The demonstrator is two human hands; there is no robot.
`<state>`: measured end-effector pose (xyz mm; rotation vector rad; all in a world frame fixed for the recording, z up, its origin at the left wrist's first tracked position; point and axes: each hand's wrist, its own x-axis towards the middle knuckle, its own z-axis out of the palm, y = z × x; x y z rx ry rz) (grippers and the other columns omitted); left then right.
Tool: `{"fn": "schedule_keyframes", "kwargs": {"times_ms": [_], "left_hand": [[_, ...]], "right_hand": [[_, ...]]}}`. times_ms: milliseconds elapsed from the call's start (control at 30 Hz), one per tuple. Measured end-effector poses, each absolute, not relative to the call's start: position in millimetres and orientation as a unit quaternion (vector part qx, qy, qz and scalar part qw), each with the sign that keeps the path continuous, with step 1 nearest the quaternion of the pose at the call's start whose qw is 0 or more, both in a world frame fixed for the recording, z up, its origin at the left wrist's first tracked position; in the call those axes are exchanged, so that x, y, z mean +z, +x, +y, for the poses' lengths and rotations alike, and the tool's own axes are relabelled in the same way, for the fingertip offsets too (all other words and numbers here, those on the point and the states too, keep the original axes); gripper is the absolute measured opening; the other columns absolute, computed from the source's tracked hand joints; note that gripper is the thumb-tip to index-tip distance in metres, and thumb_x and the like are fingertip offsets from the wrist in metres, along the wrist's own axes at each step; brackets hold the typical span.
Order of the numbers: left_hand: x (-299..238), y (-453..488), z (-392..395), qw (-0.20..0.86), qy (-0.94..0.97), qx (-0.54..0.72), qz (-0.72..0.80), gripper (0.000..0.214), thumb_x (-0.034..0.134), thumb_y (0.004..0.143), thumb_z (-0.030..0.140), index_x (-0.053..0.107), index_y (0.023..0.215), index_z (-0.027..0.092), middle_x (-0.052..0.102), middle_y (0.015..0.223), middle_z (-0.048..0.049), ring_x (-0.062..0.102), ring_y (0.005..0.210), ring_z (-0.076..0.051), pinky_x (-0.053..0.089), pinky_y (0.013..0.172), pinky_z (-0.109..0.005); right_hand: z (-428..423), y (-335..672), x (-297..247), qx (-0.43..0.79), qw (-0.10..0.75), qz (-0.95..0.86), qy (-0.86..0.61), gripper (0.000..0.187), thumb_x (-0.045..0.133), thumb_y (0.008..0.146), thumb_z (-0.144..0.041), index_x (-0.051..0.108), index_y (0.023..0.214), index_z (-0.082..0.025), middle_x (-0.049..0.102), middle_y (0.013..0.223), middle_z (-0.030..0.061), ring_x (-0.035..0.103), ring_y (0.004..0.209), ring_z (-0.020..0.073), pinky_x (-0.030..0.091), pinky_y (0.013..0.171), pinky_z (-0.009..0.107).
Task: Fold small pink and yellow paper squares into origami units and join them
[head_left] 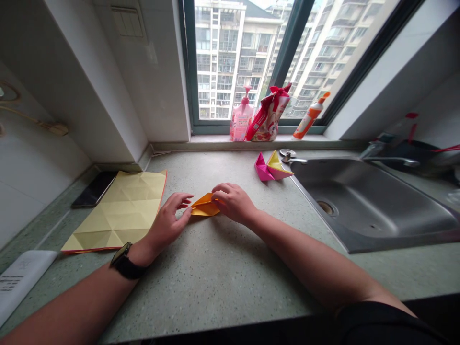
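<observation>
A small piece of folded orange paper, pointed at its ends and with a raised fold, is between my hands just above the counter. My right hand grips its right end, the fingertips closed over the paper. At the left tip, my left hand has its thumb and bent fingers on the paper; part of that contact is hidden. A dark watch is on my left wrist. Farther back on the right stand folded pink and yellow paper shapes, apart from my hands.
Creased pale yellow sheets with orange edges lie left, overlapping a dark phone. A white object sits at the lower left. A steel sink is on the right. The windowsill bears a pump bottle, a red bag and an orange bottle.
</observation>
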<state>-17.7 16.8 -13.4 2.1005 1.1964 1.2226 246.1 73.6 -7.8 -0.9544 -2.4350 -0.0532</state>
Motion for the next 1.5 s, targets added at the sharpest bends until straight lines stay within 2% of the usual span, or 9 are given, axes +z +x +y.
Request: {"fn": "schedule_keyframes", "kwargs": {"times_ms": [167, 367, 567, 733, 833, 900, 1100, 1367, 1500], "left_hand": [[-25.7, -17.3, 20.8, 0.163, 0.735, 0.478, 0.453, 0.048, 0.059, 0.108, 0.035, 0.051, 0.154, 0.027, 0.064, 0.142, -0.0129, 0.069, 0.128, -0.028, 0.059, 0.113, -0.054], [-30.9, -10.1, 18.8, 0.124, 0.761, 0.45, 0.45, 0.053, 0.058, 0.107, 0.033, 0.044, 0.158, 0.026, 0.061, 0.145, -0.0151, 0.065, 0.132, -0.03, 0.053, 0.118, -0.059], [6.0, 24.8, 12.8, 0.133, 0.854, 0.323, 0.385, 0.045, 0.058, 0.106, 0.029, 0.053, 0.151, 0.027, 0.069, 0.119, -0.0083, 0.071, 0.107, -0.024, 0.061, 0.103, -0.049], [27.1, 87.1, 50.9, 0.082, 0.896, 0.279, 0.336, 0.044, 0.06, 0.105, 0.025, 0.059, 0.148, 0.024, 0.07, 0.127, -0.0122, 0.07, 0.112, -0.027, 0.06, 0.103, -0.049], [25.1, 130.9, 88.8, 0.048, 0.893, 0.259, 0.364, 0.045, 0.062, 0.103, 0.022, 0.062, 0.148, 0.022, 0.071, 0.128, -0.0137, 0.07, 0.115, -0.03, 0.059, 0.106, -0.049], [19.5, 158.1, 113.7, 0.046, 0.881, 0.239, 0.405, 0.048, 0.064, 0.103, 0.019, 0.061, 0.15, 0.022, 0.072, 0.129, -0.0128, 0.071, 0.118, -0.029, 0.058, 0.107, -0.045], [-2.1, 213.3, 168.9, 0.04, 0.871, 0.232, 0.43, 0.054, 0.062, 0.102, 0.01, 0.06, 0.154, 0.022, 0.074, 0.13, -0.0159, 0.072, 0.119, -0.032, 0.057, 0.102, -0.044], [-24.0, 224.8, 198.9, 0.05, 0.858, 0.255, 0.443, 0.028, 0.06, 0.105, 0.014, 0.075, 0.127, 0.024, 0.075, 0.119, -0.0126, 0.073, 0.108, -0.029, 0.055, 0.094, -0.038], [-30.5, 216.3, 203.4, 0.059, 0.857, 0.263, 0.44, 0.024, 0.063, 0.104, 0.015, 0.076, 0.122, 0.026, 0.077, 0.117, -0.0096, 0.073, 0.103, -0.026, 0.056, 0.091, -0.036]], "right_hand": [[74.9, 249.5, 10.1, -0.016, 0.274, -0.878, -0.393, 0.009, 0.07, 0.098, -0.019, 0.078, 0.096, -0.023, 0.077, 0.111, 0.0089, 0.067, 0.098, 0.0237, 0.05, 0.089, 0.037], [89.2, 283.9, 51.8, 0.017, 0.319, -0.828, -0.461, 0.009, 0.069, 0.095, -0.021, 0.078, 0.094, -0.024, 0.072, 0.107, 0.0047, 0.069, 0.091, 0.0209, 0.05, 0.083, 0.033], [103.0, 344.5, 99.5, 0.001, 0.41, -0.753, -0.514, 0.013, 0.067, 0.094, -0.028, 0.076, 0.09, -0.021, 0.071, 0.097, 0.0059, 0.066, 0.082, 0.0212, 0.051, 0.081, 0.034], [106.2, 383.3, 120.2, -0.033, 0.456, -0.681, -0.572, 0.015, 0.066, 0.092, -0.028, 0.077, 0.088, -0.02, 0.074, 0.092, 0.006, 0.066, 0.08, 0.0215, 0.051, 0.083, 0.035], [105.6, 400.8, 126.0, -0.029, 0.441, -0.646, -0.623, 0.014, 0.067, 0.09, -0.026, 0.079, 0.087, -0.019, 0.075, 0.086, 0.0064, 0.067, 0.082, 0.0234, 0.051, 0.082, 0.035], [105.3, 411.4, 128.3, -0.023, 0.429, -0.623, -0.654, 0.013, 0.068, 0.088, -0.024, 0.08, 0.086, -0.018, 0.075, 0.083, 0.0065, 0.068, 0.082, 0.0239, 0.05, 0.081, 0.035], [109.9, 434.3, 124.8, 0.013, 0.424, -0.565, -0.708, 0.009, 0.071, 0.085, -0.022, 0.08, 0.085, -0.018, 0.074, 0.077, 0.005, 0.068, 0.079, 0.0224, 0.05, 0.077, 0.034], [124.1, 439.3, 108.6, 0.052, 0.411, -0.55, -0.725, 0.008, 0.07, 0.08, -0.02, 0.078, 0.08, -0.019, 0.075, 0.078, 0.0056, 0.067, 0.076, 0.0216, 0.049, 0.072, 0.033], [135.5, 437.7, 96.9, 0.081, 0.416, -0.543, -0.725, 0.006, 0.07, 0.078, -0.02, 0.076, 0.077, -0.02, 0.075, 0.076, 0.0041, 0.067, 0.075, 0.0211, 0.049, 0.07, 0.032]]}}
